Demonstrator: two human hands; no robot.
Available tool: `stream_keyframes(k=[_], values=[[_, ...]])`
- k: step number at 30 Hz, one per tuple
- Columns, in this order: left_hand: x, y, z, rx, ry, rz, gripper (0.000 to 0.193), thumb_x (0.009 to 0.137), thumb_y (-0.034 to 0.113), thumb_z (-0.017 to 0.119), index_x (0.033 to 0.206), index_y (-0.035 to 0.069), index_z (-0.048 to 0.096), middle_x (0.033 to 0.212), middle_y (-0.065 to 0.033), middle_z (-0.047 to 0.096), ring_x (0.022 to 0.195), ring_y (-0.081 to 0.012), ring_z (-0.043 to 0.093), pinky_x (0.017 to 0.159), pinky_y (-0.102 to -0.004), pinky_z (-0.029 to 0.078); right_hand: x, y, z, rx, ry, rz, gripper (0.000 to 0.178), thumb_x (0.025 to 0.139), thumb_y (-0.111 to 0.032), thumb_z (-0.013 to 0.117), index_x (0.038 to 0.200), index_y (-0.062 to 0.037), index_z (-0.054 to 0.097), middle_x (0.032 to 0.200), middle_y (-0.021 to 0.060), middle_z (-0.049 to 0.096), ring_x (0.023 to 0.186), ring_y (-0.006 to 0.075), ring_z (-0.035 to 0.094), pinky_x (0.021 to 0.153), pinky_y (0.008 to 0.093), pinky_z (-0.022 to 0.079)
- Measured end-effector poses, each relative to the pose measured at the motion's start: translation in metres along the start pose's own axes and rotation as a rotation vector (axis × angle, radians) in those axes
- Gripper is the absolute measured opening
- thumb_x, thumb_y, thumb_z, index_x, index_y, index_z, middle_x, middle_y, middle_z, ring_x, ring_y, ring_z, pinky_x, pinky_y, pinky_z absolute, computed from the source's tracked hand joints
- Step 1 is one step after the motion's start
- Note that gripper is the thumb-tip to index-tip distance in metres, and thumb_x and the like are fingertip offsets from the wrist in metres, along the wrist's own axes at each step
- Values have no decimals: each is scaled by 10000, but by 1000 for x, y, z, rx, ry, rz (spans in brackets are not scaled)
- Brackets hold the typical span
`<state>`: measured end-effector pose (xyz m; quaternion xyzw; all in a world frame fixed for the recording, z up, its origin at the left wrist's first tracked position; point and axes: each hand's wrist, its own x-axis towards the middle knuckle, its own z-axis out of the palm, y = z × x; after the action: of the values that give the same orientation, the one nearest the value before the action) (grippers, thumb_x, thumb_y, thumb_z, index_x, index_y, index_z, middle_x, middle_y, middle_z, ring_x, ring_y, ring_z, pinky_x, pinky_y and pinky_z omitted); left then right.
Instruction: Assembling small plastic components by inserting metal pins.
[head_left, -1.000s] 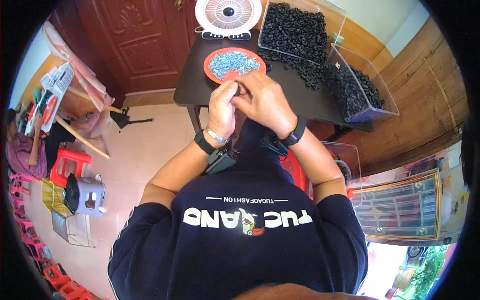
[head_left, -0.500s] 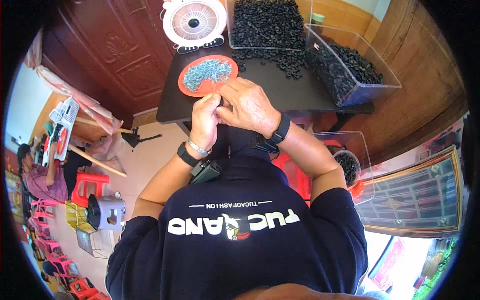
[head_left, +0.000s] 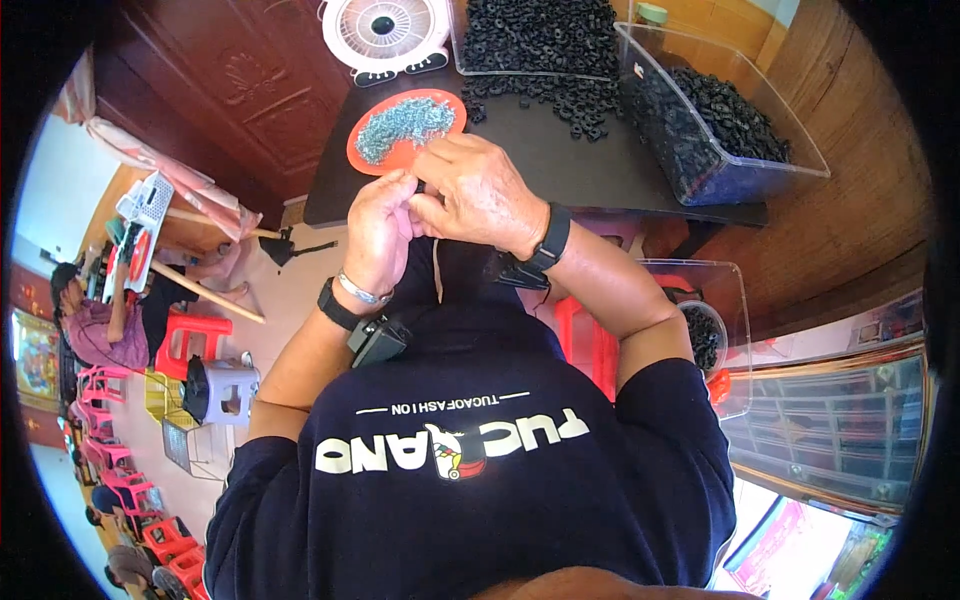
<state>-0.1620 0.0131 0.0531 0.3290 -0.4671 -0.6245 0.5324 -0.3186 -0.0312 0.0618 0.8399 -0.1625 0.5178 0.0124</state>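
Observation:
My two hands meet above the near edge of the dark table, just below a red plate (head_left: 400, 158) heaped with small silvery screws (head_left: 405, 125). My left hand (head_left: 376, 232) is closed, thumb and fingers pinching a small black plastic part (head_left: 420, 187). Over the same part curls my right hand (head_left: 482, 197), also closed, its thumb pressed against it. Most of the part is hidden between the fingers, and whether a screw is in them I cannot make out.
Loose black parts (head_left: 580, 122) lie on the table (head_left: 530, 160) before a clear bin (head_left: 540, 73) full of them. Another clear bin (head_left: 740, 160) stands at right. A white fan (head_left: 385, 30) is behind the plate. A person (head_left: 100, 325) sits far left, near red stools (head_left: 195, 340).
The whole view has shifted and tilted slightly, and both hands appear a little farther left and higher. They stay together on the black part, with the fingers barely changed.

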Motion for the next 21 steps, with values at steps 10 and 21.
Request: stream_keyframes(k=[10, 21], values=[[-10, 35, -22, 212, 51, 168, 369, 962, 311, 381, 977, -6, 570, 770, -121, 639, 704, -204, 643, 641, -278, 513, 35, 41, -86, -540, 312, 228, 227, 732, -227, 662, 897, -72, 656, 772, 119, 621, 756, 316, 606, 677, 411, 493], [-16, 41, -72, 255, 202, 98, 304, 942, 303, 427, 926, 36, 571, 705, -61, 608, 657, -174, 626, 625, -253, 477, 14, 93, -107, -497, 270, 328, 172, 762, -129, 631, 912, -59, 678, 903, 127, 661, 886, 311, 611, 802, 386, 474]])
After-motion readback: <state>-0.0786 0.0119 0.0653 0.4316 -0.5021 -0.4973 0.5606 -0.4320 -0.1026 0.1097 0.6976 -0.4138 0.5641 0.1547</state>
